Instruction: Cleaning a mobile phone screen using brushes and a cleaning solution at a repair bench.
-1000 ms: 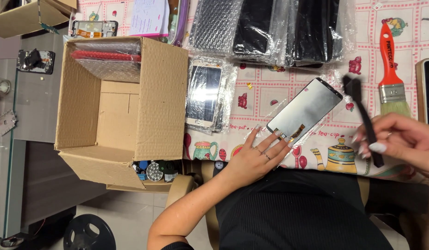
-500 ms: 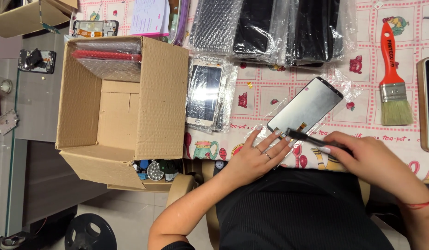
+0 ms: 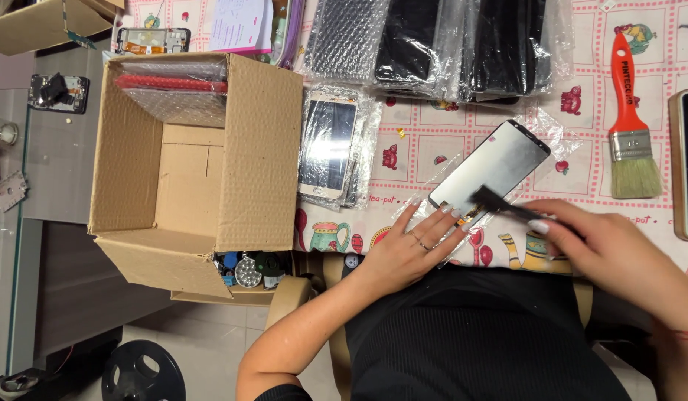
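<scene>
The desk (image 3: 433, 141) is lying under a checked cloth printed with teapots, and it is carrying everything that follows. At its left edge an open cardboard box (image 3: 199, 160) is standing, with bubble-wrapped red items leaning against its far wall. Along the far edge, a row of black panels in bubble wrap (image 3: 440, 44) is sitting. Further right, a paintbrush with an orange handle (image 3: 630, 119) is lying with its bristles towards the person. Between the box and the hands, a wrapped phone screen (image 3: 327, 145) is resting face up.

The phone display panel (image 3: 492, 167) is lying tilted on a clear plastic sleeve (image 3: 540, 130), just in front of the person. The left hand (image 3: 411, 249) is pressing down flat, fingers spread, with the fingertips pinning the panel's near corner. The right hand (image 3: 618, 249) is closed around the handle of a small black brush (image 3: 500, 204), whose tip is touching the panel's near edge.

The step in hand seems to be brushing the panel's lower end clean. The next stroke is calling for a light touch and a steady left hand, so the panel is not sliding on the slick plastic.
</scene>
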